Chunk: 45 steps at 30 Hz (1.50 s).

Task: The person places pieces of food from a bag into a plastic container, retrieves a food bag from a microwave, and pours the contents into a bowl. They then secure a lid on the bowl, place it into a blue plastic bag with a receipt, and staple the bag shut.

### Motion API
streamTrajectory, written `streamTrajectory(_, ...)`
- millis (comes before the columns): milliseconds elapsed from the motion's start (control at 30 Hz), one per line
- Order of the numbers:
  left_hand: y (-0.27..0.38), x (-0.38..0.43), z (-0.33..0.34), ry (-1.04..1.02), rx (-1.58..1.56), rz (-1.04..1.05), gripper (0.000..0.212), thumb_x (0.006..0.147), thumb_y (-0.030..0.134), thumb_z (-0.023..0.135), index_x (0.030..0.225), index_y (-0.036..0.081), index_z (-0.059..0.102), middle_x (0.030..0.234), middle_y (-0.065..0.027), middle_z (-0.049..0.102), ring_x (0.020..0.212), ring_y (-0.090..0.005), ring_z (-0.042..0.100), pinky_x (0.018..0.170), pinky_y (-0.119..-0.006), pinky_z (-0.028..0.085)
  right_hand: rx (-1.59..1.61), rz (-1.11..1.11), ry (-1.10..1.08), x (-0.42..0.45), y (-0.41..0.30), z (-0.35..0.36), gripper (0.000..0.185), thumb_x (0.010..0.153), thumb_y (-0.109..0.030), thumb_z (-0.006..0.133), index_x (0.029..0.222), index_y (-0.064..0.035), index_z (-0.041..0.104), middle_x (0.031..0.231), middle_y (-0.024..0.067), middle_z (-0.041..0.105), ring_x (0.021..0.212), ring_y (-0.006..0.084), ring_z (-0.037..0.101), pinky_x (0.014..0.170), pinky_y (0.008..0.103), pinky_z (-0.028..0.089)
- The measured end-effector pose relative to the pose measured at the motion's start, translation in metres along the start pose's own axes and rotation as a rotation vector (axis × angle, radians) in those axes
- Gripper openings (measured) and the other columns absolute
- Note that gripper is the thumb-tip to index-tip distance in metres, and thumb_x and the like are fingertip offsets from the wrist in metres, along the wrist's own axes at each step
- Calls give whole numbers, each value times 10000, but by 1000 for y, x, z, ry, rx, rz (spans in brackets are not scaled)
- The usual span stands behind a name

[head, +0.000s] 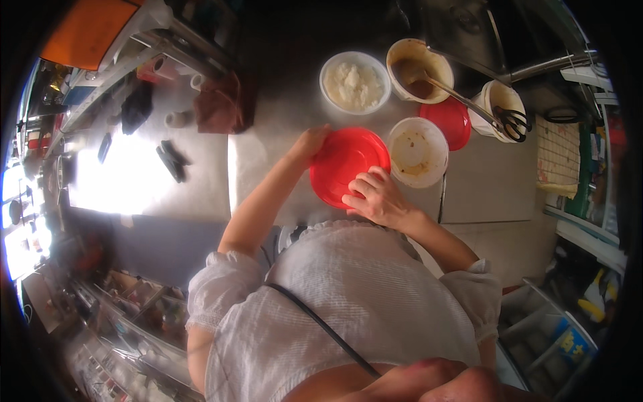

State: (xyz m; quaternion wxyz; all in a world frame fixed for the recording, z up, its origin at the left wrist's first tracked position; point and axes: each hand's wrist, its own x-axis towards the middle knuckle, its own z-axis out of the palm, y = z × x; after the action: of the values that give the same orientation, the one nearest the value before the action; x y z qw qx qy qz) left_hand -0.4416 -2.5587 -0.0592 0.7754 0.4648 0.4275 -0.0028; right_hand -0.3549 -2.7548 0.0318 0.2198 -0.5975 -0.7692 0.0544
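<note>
Both of my hands hold a round red plastic lid [346, 161] over the steel worktop. My left hand [312, 143] grips its far left rim, the fingertips partly hidden. At the near right edge is my right hand [379, 198], its fingers curled over the rim. Just right of the lid stands a white plastic tub [419, 153] with brown residue and a few crumbs inside. Beyond the lid, another white tub [354, 83] holds a white, clumpy food. Beside that, a tub of brown paste [420, 70] has a long-handled utensil [459, 103] resting in it.
A second red plastic lid [447, 123] lies among the tubs. Farther right, a black slotted utensil head [510, 123] rests over a whitish tub [506, 100]. To the left are a brown cloth [218, 108] and a dark clip-like object [172, 161]. A metal frame [542, 65] stands at the far right.
</note>
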Motion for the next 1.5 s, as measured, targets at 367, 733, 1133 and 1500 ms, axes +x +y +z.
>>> streamTrajectory(367, 16, 60, 7, -18, -30, 165, 328, 848, 304, 526, 937, -11, 521, 742, -80, 592, 523, -116, 511, 446, -239, 415, -737, 856, -170, -67, 176, -103, 284, 813, -231, 537, 1019, -44, 482, 918, 166, 572, 869, 326, 558, 697, 411, 448)
streamTrajectory(733, 6, 27, 3, -26, -111, 145, 293, 818, 275, 580, 915, 3, 529, 677, -44, 541, 534, -109, 496, 440, -240, 393, -208, 994, 25, -79, 100, -104, 205, 894, -188, 387, 910, 4, 455, 719, 235, 568, 689, 415, 551, 553, 479, 427)
streamTrajectory(1133, -7, 6, 6, 36, -1, 131, 274, 828, 223, 548, 943, -24, 518, 704, -72, 570, 578, -127, 542, 503, -252, 444, -338, 891, -205, -40, 79, 1, 201, 872, -180, 434, 904, 18, 451, 612, 185, 578, 576, 346, 585, 510, 439, 455)
streamTrajectory(1500, -27, 8, -12, 45, -241, 187, 230, 824, 227, 548, 886, 8, 516, 614, -30, 520, 450, -107, 466, 398, -241, 384, -82, 906, -137, -29, 51, -24, 187, 869, -162, 433, 875, 25, 437, 587, 228, 545, 581, 398, 558, 501, 473, 419)
